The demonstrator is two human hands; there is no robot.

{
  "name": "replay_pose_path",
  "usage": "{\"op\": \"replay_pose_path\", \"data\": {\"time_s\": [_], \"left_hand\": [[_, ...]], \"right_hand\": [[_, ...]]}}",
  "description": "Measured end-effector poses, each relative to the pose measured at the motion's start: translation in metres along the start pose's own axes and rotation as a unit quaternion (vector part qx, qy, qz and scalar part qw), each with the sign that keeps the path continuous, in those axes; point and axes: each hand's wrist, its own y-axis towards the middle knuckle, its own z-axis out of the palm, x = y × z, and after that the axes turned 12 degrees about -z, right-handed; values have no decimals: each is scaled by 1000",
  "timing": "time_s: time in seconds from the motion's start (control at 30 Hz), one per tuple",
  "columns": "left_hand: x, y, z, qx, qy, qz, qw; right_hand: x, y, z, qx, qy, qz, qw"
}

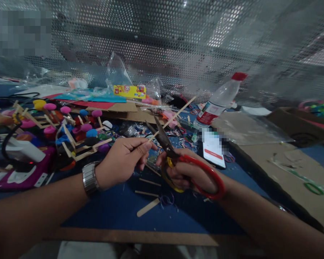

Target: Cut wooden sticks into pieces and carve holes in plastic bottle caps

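My left hand, with a metal watch on its wrist, pinches the near end of a long thin wooden stick that slants up to the right. My right hand grips red-handled scissors with yellow inner grips. Their dark blades are spread open around the stick, close to my left fingertips. Short cut stick pieces and a flat wooden craft stick lie on the blue mat under my hands.
At the left stand stick frames with coloured foam balls and a purple-and-white glue gun. A red-capped plastic bottle, a phone, cardboard sheets, plastic bags and a perforated metal screen lie behind.
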Motion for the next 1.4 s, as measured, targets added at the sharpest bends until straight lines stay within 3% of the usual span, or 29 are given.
{"op": "replay_pose_path", "data": {"time_s": [0.43,0.6,0.77,0.9,1.07,1.4], "left_hand": [[4,1,1,-3,-15,-4,1000],[1,-1,1,-7,-15,1,1000],[-1,-4,1,-20,-2,54,998],[3,-5,1,-5,3,73,997],[6,-7,1,-5,9,86,996],[6,-5,1,-22,52,104,993]], "right_hand": [[3,0,-2,5,3,23,1000],[1,-1,-5,2,-103,-42,994],[7,-3,-4,-32,-318,-129,939],[11,-5,2,-50,-422,-134,895],[10,-5,3,-57,-477,-154,863],[8,-6,1,-71,-510,-168,841]]}}
